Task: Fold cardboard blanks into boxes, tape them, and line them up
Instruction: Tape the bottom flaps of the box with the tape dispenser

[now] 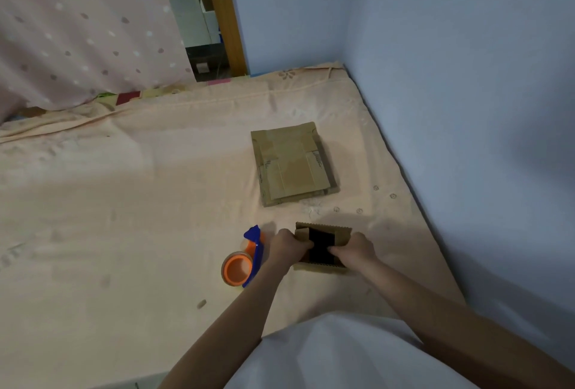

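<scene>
A small brown cardboard box stands opened up on the bed, its dark inside facing me. My left hand grips its left wall and flap, with fingers curled over the edge. My right hand grips the right wall the same way. A stack of flat cardboard blanks lies farther back on the sheet. A blue and orange tape dispenser lies just left of my left hand.
The work surface is a bed with a peach sheet. A blue wall runs along the right side and the back. A pink dotted curtain hangs at the back left. White cloth covers my lap.
</scene>
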Tool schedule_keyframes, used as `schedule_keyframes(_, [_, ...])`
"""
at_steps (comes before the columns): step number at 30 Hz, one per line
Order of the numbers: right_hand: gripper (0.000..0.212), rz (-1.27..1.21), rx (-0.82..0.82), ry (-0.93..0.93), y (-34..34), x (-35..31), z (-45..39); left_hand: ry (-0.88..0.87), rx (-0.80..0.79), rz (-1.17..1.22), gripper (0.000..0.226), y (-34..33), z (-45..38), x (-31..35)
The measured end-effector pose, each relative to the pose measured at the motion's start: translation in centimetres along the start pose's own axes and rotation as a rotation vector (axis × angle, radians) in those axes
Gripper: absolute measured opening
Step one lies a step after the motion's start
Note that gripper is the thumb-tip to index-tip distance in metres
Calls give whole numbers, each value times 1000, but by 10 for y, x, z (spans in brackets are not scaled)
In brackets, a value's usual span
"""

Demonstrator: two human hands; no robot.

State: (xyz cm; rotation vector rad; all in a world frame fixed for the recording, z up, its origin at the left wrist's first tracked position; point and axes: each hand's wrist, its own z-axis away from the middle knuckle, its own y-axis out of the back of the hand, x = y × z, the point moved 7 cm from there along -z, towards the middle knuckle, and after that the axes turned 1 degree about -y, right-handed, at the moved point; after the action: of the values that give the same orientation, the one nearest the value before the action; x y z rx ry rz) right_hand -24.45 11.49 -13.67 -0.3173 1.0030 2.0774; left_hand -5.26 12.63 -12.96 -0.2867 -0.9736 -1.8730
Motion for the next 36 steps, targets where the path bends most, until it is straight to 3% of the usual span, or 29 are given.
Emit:
schedule_keyframes(5, [31, -99, -141, -26, 16, 3, -10, -11, -254, 427, 25, 7, -3, -17])
schedule_keyframes(8, [29, -296, -285, -48, 19, 9, -4, 6, -261, 533, 20, 12, -6, -34])
schedule_keyframes(12, [28, -480, -313, -74, 26, 19, -3, 35, -279, 676, 27, 5, -5, -40])
schedule_keyframes(18, [30, -491, -337, -75, 24, 23, 4, 42, -298, 683, 42, 5, 1, -33])
schedule_keyframes(25, [40, -553, -295, -103, 20, 21, 13, 33, -247, 599, 44, 0, 7, -30])
schedule_keyframes(29, [46, -649, -308, -145, 15, 26, 20, 56, -243, 649, 37, -1, 11, -29])
schedule_keyframes(36, [48, -607, -298, -102, 23, 28, 17, 81, -212, 697, 47, -4, 20, -25])
